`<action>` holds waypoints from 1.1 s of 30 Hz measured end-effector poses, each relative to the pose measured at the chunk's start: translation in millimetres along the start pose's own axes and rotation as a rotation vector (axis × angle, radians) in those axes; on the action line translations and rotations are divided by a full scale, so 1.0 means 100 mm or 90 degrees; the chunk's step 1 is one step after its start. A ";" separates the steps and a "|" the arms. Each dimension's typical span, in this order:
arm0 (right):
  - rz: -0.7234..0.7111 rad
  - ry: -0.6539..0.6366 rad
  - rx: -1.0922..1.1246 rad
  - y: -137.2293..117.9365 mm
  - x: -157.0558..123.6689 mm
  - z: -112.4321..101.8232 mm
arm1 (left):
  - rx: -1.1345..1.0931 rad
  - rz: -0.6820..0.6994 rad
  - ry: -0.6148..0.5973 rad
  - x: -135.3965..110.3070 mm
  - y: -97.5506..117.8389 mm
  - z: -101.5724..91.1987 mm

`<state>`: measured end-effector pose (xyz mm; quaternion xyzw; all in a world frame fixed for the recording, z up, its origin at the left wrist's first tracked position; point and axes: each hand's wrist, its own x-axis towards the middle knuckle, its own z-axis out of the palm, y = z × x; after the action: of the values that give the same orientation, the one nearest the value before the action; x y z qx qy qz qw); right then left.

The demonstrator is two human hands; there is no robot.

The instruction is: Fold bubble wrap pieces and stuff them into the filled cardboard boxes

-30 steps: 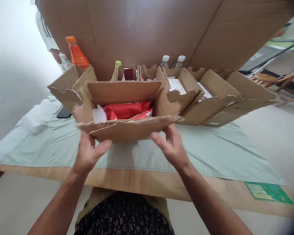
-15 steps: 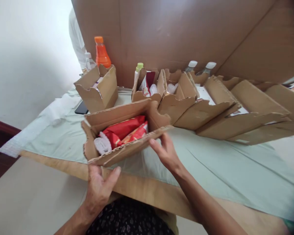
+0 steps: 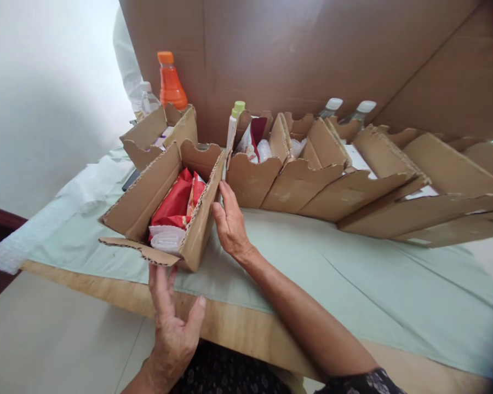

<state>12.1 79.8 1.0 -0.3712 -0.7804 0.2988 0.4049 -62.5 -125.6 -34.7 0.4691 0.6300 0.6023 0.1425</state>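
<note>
An open cardboard box (image 3: 148,191) stands on the pale green cloth (image 3: 353,273), turned lengthwise toward me. Inside it lie a red packet (image 3: 175,202) and a white wrapped item (image 3: 164,238). My right hand (image 3: 229,221) lies flat against the box's right side wall, fingers straight. Just below the near flap of the box is my left hand (image 3: 170,320), open with fingertips touching the flap's edge. Neither hand grips anything.
A row of similar open cardboard boxes (image 3: 324,175) runs to the right, against a tall cardboard sheet (image 3: 312,54). Another box (image 3: 160,134) stands behind, with an orange bottle (image 3: 170,82) and clear bottles (image 3: 345,109) near it. The wooden table edge (image 3: 238,323) is close.
The box was held up in both hands, then turned and set down on the cloth to the left. My right hand moved to its side wall; my left hand dropped below the flap.
</note>
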 end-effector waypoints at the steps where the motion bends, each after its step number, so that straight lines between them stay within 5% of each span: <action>1: -0.001 0.001 0.011 0.06 -0.04 0.03 | 0.006 0.000 -0.006 0.02 -0.02 0.03; 6: 0.072 -0.007 0.048 0.35 -0.17 0.16 | 0.026 0.021 -0.053 0.31 -0.05 0.24; 14: 0.149 0.025 0.062 0.52 -0.18 0.20 | -0.018 0.054 -0.128 1.37 -0.38 0.75; 18: 0.156 0.040 0.073 0.54 -0.18 0.21 | -0.013 0.034 -0.191 1.57 -0.46 0.92; 22: 0.167 0.039 0.085 0.55 -0.19 0.22 | 0.074 0.134 -0.094 1.73 -0.43 0.60; 25: 0.172 0.044 0.098 0.56 -0.18 0.24 | 0.175 0.238 0.059 2.18 -0.36 0.06; 27: 0.172 0.050 0.106 0.57 -0.18 0.25 | 0.257 0.261 0.090 2.59 -0.28 -0.29; 30: 0.168 0.057 0.114 0.58 -0.17 0.26 | 0.375 0.282 -0.033 3.11 -0.14 -0.58; 33: 0.165 0.070 0.118 0.60 -0.16 0.27 | 0.465 0.274 -0.160 3.26 0.01 -0.65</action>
<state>15.6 95.2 -65.3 -0.4456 -0.6717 0.3984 0.4376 -279.7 81.8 107.1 0.6791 0.6670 0.2944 -0.0856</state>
